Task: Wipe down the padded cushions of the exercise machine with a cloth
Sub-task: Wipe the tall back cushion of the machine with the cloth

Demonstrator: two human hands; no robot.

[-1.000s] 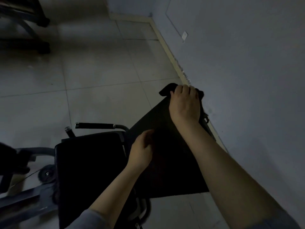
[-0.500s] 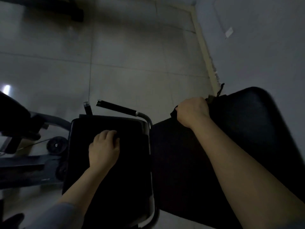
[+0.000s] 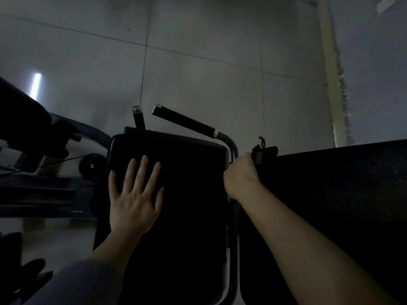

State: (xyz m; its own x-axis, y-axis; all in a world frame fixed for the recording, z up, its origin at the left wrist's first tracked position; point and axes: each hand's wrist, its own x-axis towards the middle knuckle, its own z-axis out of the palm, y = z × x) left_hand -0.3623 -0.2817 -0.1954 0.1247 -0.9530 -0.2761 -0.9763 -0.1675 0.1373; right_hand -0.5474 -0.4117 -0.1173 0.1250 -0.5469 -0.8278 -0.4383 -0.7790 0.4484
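Left hand [image 3: 135,194]: you are resting it flat, fingers spread, gripping nothing, on the seat cushion [image 3: 187,205].
Right hand [image 3: 241,172]: you are clenching it around a bunched dark cloth [image 3: 263,154] at the near edge of the back cushion [image 3: 330,194].
Seat cushion: dark, smooth, rounded rectangle, long axis running away from you.
Back cushion: dark, faintly textured, extending rightward.
Handle [image 3: 184,122]: black cylindrical grip, pointing up-left.
Floor [image 3: 198,62]: pale tiles.
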